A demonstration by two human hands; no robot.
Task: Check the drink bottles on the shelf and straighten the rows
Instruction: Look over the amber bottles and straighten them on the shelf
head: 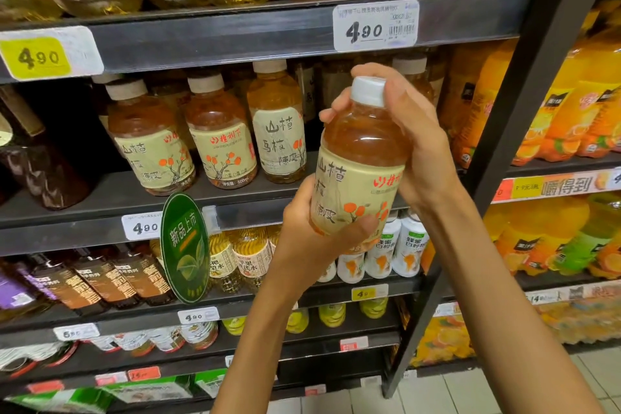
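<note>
Amber bottle (361, 158) held: left hand (312, 232) base, right hand (420, 148) neck.

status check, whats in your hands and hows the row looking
Left hand grips the base of the hawthorn bottle, right hand holds its neck. Bottle off the shelf. Three matching bottles front the row; nothing in the way.

glossy plastic bottle (361, 158), matt dark shelf (215, 40)

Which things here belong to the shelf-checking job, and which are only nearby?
Job:
held bottle
left hand
right hand
row of three matching bottles
shelf

Nearby:
price tag
green oval sign
orange drinks
white bottles
</note>
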